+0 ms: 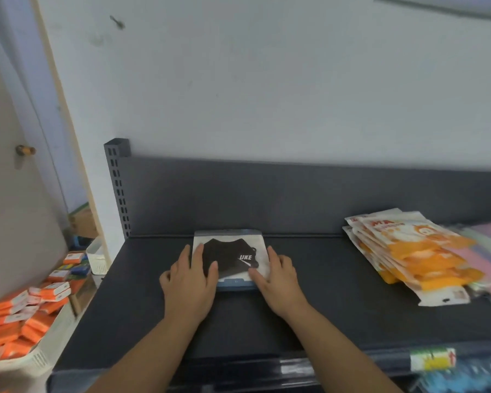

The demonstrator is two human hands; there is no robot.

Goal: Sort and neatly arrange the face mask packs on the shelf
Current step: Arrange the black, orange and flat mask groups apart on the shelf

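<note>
The left hand (190,282) lies flat with fingers extended, fingertips resting on the left portion of the black face mask pack (233,258). The right hand (278,280) is likewise flat and uncurled, with its fingers along the pack's right edge and its thumb at the lower right corner. Neither hand closes around the pack. The pack lies flat on the dark shelf (309,307), close to the back panel (267,199) and left of centre; there may be more packs stacked under it, but this cannot be told. Well apart to the right lies a fanned stack of orange mask packs (414,256), overlapping a row of pastel packs (485,242). Left of the shelf, a white basket (37,360) holds orange boxes (12,327).
</note>
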